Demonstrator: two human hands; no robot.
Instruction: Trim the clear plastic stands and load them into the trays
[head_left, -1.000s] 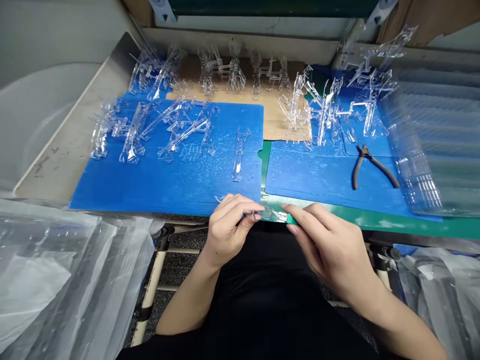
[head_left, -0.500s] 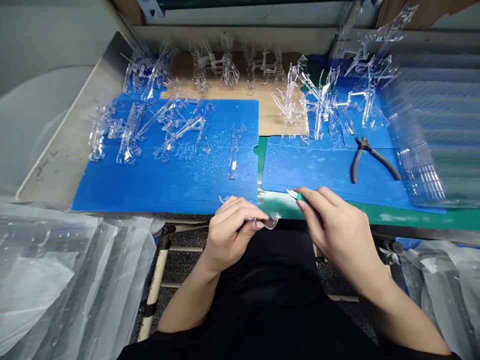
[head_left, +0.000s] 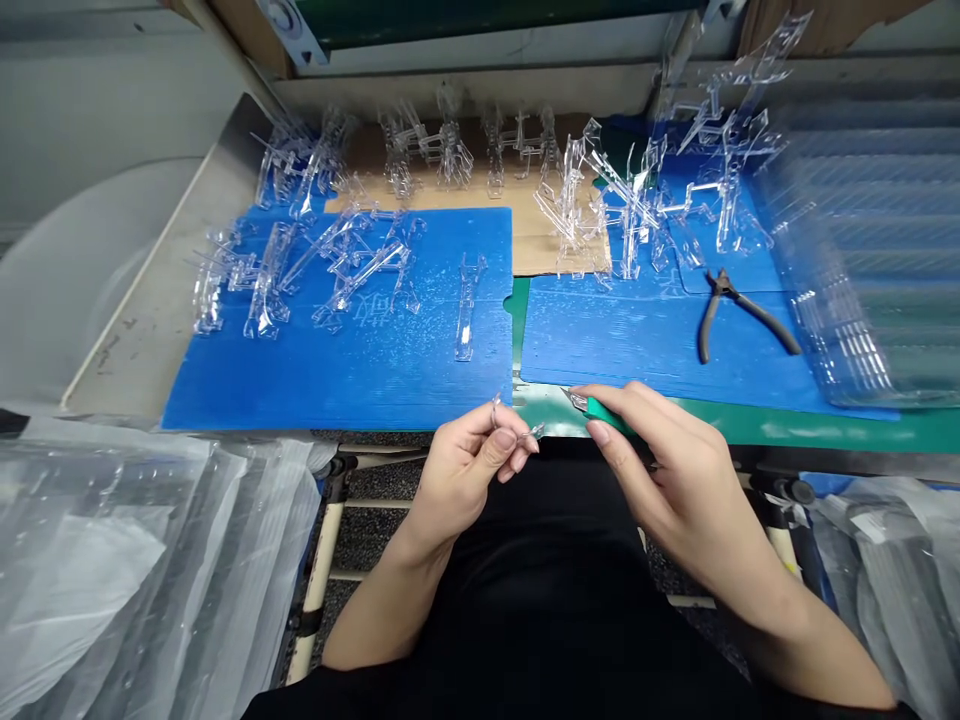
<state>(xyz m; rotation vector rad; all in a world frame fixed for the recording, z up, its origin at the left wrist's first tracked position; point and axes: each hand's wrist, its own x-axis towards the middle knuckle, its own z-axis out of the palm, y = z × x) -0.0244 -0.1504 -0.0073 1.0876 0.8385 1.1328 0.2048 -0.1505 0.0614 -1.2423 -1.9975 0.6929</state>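
Already, one slender clear-plastic strip (head_left: 465,318) lies loose, branching clusters (head_left: 636,210) joined; our left hand (head_left: 459,467) pinches a clear piece (head_left: 538,431), right hand (head_left: 675,455) a green-handled knife (head_left: 598,408).

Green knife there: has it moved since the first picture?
Yes, the green knife has shifted forward and rightward, closer to the near edge of the right blue sheet.

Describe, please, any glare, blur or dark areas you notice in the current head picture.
Head view: whitish glare on the green tabletop and bright glints on the clear trays; same view: the trays' ridges look smeared, and the black clothing shows little detail.
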